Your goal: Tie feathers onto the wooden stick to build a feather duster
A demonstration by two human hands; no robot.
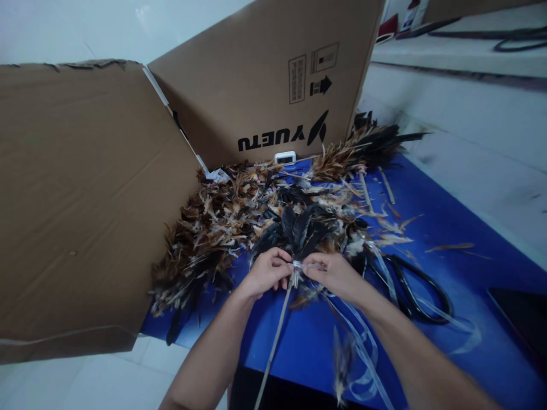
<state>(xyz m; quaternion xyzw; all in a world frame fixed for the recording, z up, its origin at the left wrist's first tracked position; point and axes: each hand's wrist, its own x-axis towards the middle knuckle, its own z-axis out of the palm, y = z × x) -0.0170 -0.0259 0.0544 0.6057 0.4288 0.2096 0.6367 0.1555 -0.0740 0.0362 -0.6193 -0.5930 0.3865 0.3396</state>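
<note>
At the middle of the blue surface, dark feathers are bunched at the top end of a thin stick. My left hand pinches the bunch where the quills meet the stick. From the other side, my right hand closes its fingertips on a clear plastic strip beside the white wrapping round the quills. Long loops of strip trail below my right forearm. Black-handled scissors lie right of that hand, their blades hidden under feathers and strip.
A large pile of brown and black feathers covers the back of the blue table. Cardboard panels stand behind and to the left. A small white device rests against the cardboard. A dark flat object lies at the right edge.
</note>
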